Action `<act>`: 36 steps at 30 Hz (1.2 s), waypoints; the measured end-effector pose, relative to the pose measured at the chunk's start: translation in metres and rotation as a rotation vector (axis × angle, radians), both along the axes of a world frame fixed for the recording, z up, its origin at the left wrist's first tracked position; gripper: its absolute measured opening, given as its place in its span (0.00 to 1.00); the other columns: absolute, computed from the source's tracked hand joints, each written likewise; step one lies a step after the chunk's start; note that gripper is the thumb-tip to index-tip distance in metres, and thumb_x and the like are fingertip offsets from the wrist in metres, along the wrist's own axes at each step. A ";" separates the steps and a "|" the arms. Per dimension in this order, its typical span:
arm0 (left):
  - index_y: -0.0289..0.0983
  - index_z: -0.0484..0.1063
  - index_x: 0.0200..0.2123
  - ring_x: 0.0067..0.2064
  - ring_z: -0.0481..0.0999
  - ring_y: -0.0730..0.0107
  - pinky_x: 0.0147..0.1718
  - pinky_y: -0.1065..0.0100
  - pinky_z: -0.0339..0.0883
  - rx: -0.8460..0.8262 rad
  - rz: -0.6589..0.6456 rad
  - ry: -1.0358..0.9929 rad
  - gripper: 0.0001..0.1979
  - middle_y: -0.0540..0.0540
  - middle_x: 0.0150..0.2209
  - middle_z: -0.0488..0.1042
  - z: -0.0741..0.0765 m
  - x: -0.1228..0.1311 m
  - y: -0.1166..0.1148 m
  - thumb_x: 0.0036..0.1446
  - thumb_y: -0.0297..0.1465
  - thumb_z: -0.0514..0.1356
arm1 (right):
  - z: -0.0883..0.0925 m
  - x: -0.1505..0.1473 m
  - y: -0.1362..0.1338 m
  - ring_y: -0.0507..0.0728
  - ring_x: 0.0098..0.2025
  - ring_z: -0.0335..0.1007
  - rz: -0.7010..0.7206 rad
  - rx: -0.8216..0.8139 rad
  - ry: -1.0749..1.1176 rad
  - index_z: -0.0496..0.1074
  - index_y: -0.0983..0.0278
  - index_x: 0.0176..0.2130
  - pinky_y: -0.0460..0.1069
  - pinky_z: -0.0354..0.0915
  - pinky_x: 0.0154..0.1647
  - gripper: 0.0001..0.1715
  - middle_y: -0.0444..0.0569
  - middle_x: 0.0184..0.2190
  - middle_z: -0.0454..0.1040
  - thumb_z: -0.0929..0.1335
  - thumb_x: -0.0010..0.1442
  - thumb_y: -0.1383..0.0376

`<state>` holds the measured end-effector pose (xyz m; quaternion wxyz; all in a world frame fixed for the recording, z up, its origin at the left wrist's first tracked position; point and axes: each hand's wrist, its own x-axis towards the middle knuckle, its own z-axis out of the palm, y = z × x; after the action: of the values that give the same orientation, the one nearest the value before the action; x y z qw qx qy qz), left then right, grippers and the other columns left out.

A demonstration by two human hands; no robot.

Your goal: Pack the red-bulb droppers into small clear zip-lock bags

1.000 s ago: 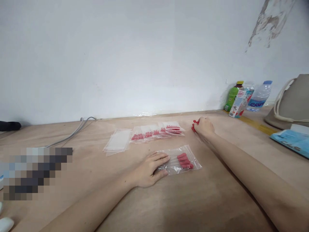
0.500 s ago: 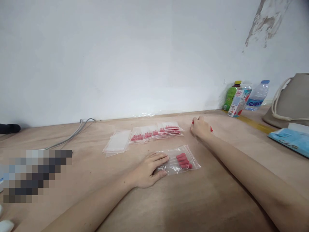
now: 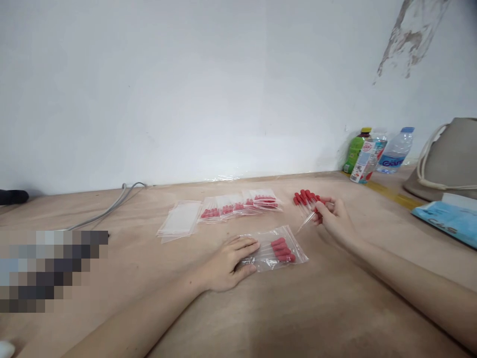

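My left hand (image 3: 233, 261) lies flat on the table with fingers stretched over the left end of a clear zip bag (image 3: 266, 263). Inside the bag are several droppers (image 3: 282, 250) with red rubber bulbs pointing right; my fingers partly cover the bag. To the right, my right hand (image 3: 333, 219) pinches a glass dropper (image 3: 308, 219) by its red bulb, its clear tube slanting down to the left. Just behind that hand lies a loose group of red-bulbed droppers (image 3: 304, 196) on the table, partly hidden by my fingers.
Filled bags of droppers (image 3: 240, 205) overlap in a row behind my left hand. Flat unfilled bags (image 3: 181, 219) lie left of them. Bottles (image 3: 367, 156), a drawstring bag (image 3: 450, 154) and a blue packet (image 3: 447, 219) stand or lie at the right; a grey cable (image 3: 112, 209) runs at the left.
My right hand has drawn back toward me and right from the loose droppers, with one dropper now visible in its fingers. My left hand stays on the bag.
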<state>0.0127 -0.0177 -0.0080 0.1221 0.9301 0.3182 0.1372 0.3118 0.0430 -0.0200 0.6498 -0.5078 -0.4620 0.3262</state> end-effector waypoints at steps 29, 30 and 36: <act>0.42 0.47 0.61 0.60 0.55 0.60 0.57 0.55 0.49 0.008 -0.002 -0.022 0.27 0.43 0.60 0.55 -0.001 0.000 -0.002 0.60 0.38 0.50 | -0.016 -0.047 -0.012 0.52 0.22 0.69 0.547 -0.327 -0.110 0.70 0.66 0.26 0.46 0.65 0.23 0.17 0.45 0.21 0.74 0.73 0.39 0.56; 0.42 0.47 0.61 0.60 0.55 0.60 0.57 0.55 0.49 0.009 -0.002 -0.025 0.27 0.43 0.60 0.55 -0.001 0.000 -0.002 0.60 0.38 0.50 | -0.018 -0.049 -0.013 0.54 0.24 0.70 0.517 -0.309 -0.127 0.70 0.66 0.25 0.47 0.66 0.25 0.16 0.45 0.21 0.74 0.73 0.38 0.57; 0.42 0.51 0.60 0.61 0.53 0.60 0.58 0.55 0.48 0.009 0.009 -0.009 0.26 0.44 0.61 0.53 -0.002 -0.001 -0.001 0.60 0.38 0.50 | -0.008 -0.045 -0.015 0.50 0.20 0.67 0.675 -0.322 -0.150 0.68 0.65 0.26 0.44 0.63 0.23 0.14 0.40 0.15 0.68 0.69 0.47 0.56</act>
<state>0.0120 -0.0191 -0.0105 0.1189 0.9284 0.3214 0.1435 0.2668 0.0279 -0.0285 0.3818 -0.4453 -0.5925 0.5522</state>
